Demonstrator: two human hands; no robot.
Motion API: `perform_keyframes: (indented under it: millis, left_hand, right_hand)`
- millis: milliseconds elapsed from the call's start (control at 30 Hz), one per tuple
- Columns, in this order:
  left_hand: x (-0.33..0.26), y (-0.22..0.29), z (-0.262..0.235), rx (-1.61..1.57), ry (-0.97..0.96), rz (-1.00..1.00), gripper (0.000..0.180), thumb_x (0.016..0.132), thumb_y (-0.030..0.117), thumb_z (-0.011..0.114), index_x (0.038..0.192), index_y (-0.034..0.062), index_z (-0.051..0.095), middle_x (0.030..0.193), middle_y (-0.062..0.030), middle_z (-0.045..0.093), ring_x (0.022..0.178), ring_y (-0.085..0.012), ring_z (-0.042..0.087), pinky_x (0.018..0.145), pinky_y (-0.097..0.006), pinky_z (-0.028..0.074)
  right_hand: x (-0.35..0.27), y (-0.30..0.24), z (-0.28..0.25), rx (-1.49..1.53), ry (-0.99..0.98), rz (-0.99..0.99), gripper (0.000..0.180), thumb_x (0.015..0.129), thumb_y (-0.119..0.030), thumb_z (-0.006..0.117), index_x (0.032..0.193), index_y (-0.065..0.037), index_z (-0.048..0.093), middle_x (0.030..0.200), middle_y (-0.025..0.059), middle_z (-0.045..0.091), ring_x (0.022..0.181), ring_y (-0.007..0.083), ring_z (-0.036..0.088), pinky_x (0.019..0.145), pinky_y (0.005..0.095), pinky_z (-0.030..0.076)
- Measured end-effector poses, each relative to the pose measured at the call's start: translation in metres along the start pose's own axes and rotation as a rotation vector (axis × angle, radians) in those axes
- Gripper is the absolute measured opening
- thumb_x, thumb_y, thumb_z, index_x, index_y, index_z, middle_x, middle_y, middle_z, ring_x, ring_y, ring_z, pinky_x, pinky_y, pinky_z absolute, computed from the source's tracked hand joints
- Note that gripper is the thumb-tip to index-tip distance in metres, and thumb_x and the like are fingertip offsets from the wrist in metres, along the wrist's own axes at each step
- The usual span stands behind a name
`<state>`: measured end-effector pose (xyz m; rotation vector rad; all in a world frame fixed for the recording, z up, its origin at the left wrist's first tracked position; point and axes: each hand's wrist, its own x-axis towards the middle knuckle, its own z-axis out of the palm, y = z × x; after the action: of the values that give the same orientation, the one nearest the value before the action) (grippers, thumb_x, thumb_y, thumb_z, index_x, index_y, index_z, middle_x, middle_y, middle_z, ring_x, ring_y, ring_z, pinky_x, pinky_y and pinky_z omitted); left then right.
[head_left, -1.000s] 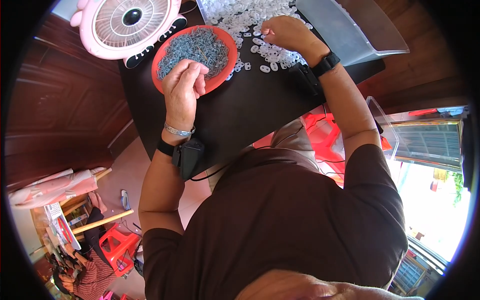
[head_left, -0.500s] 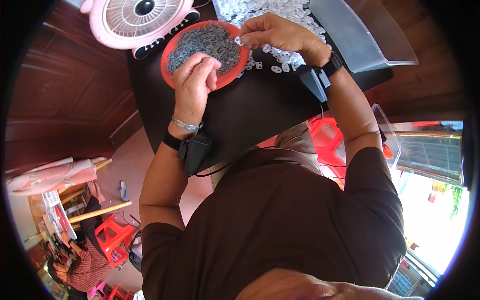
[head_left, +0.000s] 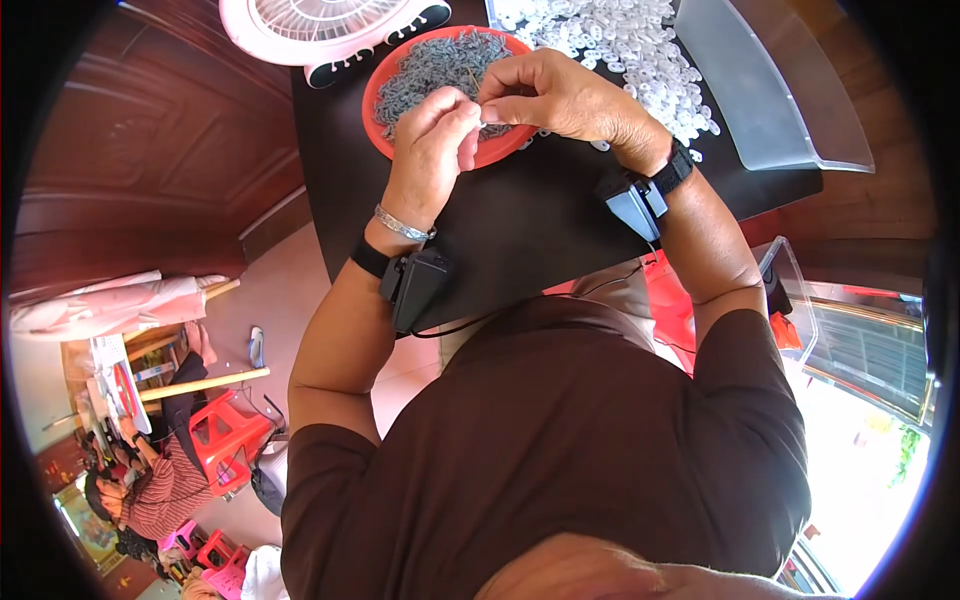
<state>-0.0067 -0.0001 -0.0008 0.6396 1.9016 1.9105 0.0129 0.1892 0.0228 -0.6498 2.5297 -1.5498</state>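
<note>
Left hand [head_left: 435, 145], upper middle of the frame: fingers curled in, thumb pressed to the bent index, hardly any gap; fingertips hide whatever may be inside, can't tell. Right hand [head_left: 565, 98], just right of it: thumb and index pinched on a small white piece [head_left: 484, 124] (only a sliver shows), right where the two hands' fingertips meet, over the lower part of the bowl.

Counts: two hands, one small white piece between them, one orange-red bowl [head_left: 371, 110] at upper middle, one heap of grey screws [head_left: 425, 75] in it (far too many to count). One spread of loose white pieces [head_left: 640, 60] at upper right, also uncountable. One translucent bin [head_left: 745, 90] right of those, one pink fan [head_left: 325, 22] at upper left, all on one black bench [head_left: 540, 225]. Two dark wrist devices [head_left: 418, 285], one per arm; one bracelet [head_left: 403, 222], left wrist.

Changed: half a second ago the hands were apart, with the right one holding the piece by the bowl's right rim; now it has come in to the left hand. Bench things sit further right in frame (view shifted).
</note>
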Motion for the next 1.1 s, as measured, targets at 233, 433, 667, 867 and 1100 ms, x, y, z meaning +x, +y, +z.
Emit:
perform_keyframes:
  millis: [233, 433, 667, 867, 1100]
  left_hand:
    - [-0.001, 0.0, 0.004, -0.145, 0.132, 0.042, 0.02, 0.092, 0.02, 0.045, 0.084, 0.004, 0.054, 0.066, -0.0016, 0.052, 0.054, -0.0089, 0.049, 0.048, -0.019, 0.034]
    - [-0.002, -0.002, 0.007, -0.208, 0.133, 0.089, 0.018, 0.093, 0.018, 0.047, 0.082, 0.0052, 0.054, 0.065, 0.0006, 0.054, 0.052, -0.0058, 0.049, 0.046, -0.017, 0.034]
    - [-0.003, 0.001, 0.004, -0.059, 0.036, 0.101, 0.015, 0.09, 0.016, 0.049, 0.081, 0.0049, 0.054, 0.065, 0.0005, 0.054, 0.054, -0.0048, 0.048, 0.048, -0.018, 0.035]
    - [-0.003, 0.003, 0.002, -0.082, 0.025, 0.015, 0.025, 0.09, 0.024, 0.049, 0.076, 0.0045, 0.055, 0.061, 0.0002, 0.054, 0.051, -0.0064, 0.048, 0.046, -0.018, 0.034]
    - [-0.001, 0.01, -0.004, -0.043, -0.008, -0.019, 0.025, 0.09, 0.024, 0.048, 0.077, 0.0045, 0.057, 0.061, -0.0007, 0.054, 0.05, -0.0074, 0.049, 0.045, -0.019, 0.034]
  right_hand:
    - [-0.002, 0.006, 0.015, 0.033, 0.195, -0.101, 0.018, 0.086, -0.018, 0.065, 0.089, 0.0, 0.063, 0.077, 0.0009, 0.062, 0.072, 0.0073, 0.055, 0.067, 0.0228, 0.046]
    - [-0.005, -0.005, 0.018, 0.008, 0.289, -0.08, 0.016, 0.086, -0.016, 0.065, 0.092, -0.002, 0.063, 0.079, 0.0013, 0.062, 0.073, 0.0072, 0.057, 0.067, 0.0219, 0.046]
    - [-0.008, -0.005, 0.016, -0.018, 0.308, -0.088, 0.015, 0.086, -0.015, 0.062, 0.094, -0.002, 0.063, 0.08, 0.0015, 0.063, 0.073, 0.0074, 0.056, 0.067, 0.0235, 0.047]
    - [-0.007, -0.005, 0.013, -0.276, 0.297, -0.215, 0.014, 0.086, -0.014, 0.062, 0.094, -0.003, 0.061, 0.077, 0.006, 0.063, 0.069, 0.0148, 0.06, 0.064, 0.0268, 0.048]
    - [-0.004, 0.005, 0.01, -0.391, 0.364, -0.299, 0.013, 0.085, -0.017, 0.064, 0.09, -0.005, 0.063, 0.074, 0.0087, 0.063, 0.066, 0.0226, 0.063, 0.06, 0.03, 0.049]
